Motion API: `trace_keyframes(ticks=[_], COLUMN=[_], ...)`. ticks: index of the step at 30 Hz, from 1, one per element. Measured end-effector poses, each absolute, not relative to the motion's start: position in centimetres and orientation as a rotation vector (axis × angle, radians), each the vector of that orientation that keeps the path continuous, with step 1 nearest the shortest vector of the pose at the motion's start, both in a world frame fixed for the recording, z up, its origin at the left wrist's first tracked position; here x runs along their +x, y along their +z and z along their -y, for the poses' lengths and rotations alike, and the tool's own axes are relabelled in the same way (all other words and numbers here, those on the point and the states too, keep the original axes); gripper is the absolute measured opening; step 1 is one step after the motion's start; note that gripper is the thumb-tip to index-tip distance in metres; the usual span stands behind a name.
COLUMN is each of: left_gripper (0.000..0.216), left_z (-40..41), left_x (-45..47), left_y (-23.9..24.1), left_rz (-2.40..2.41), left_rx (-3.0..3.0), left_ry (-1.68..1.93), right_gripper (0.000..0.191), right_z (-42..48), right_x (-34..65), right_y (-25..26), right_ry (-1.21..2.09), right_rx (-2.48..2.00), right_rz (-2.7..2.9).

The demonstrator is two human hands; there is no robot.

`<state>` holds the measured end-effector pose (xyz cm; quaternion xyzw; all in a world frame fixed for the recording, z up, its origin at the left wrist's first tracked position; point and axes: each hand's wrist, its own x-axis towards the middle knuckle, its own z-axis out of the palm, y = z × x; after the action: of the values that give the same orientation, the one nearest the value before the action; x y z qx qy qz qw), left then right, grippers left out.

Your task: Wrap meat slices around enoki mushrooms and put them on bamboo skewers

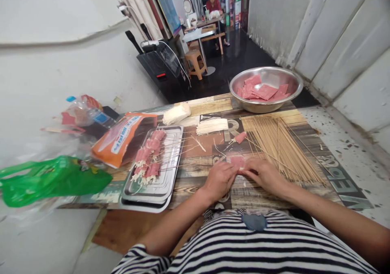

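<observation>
My left hand and my right hand meet over a pink meat slice lying on the wooden table. Both hands have their fingers curled onto the slice and press it from either side. A finished meat roll on a skewer lies just beyond them. Two bundles of white enoki mushrooms lie farther back. A pile of bamboo skewers spreads out to the right of my right hand.
A metal tray with several skewered meat rolls sits left. A steel bowl of pink slices stands far right. An orange bag and green plastic bag lie left. A seated person is far back.
</observation>
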<state>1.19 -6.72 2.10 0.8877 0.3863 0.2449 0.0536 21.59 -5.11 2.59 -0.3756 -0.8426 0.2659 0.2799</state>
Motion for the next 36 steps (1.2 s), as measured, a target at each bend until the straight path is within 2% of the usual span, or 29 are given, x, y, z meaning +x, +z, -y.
trace_keyframes(ticks=[6, 13, 16, 20, 25, 32, 36], left_gripper=[0.022, 0.016, 0.010, 0.011, 0.011, 0.016, 0.018], left_z=[6.9, 6.5, 6.0, 5.7, 5.5, 4.9, 5.8], left_x=[1.4, 2.0, 2.0, 2.1, 2.3, 1.9, 1.3], left_y=[1.6, 1.4, 1.9, 2.3, 2.6, 3.7, 3.5], left_rz=[-1.101, -1.261, -1.248, -1.243, -1.248, -1.263, -1.344], left_rx=[2.885, 2.451, 2.251, 2.095, 2.012, 2.036, 2.225], left_ry=[0.718, 0.840, 0.770, 0.740, 0.732, 0.578, 0.589], right_gripper=[0.022, 0.025, 0.018, 0.027, 0.028, 0.028, 0.026], right_z=[4.2, 4.4, 5.2, 6.3, 6.7, 6.0, 5.2], right_x=[21.7, 21.8, 22.1, 22.2, 22.0, 21.4, 21.3], right_y=[2.3, 1.3, 1.1, 1.5, 1.7, 1.2, 0.8], right_ry=[0.782, 0.778, 0.638, 0.250, -0.189, -0.281, -0.184], right_rx=[-1.011, -1.036, -0.987, -0.850, -0.600, -0.609, -0.628], right_rz=[2.281, 2.226, 2.200, 2.308, 2.396, 2.503, 2.576])
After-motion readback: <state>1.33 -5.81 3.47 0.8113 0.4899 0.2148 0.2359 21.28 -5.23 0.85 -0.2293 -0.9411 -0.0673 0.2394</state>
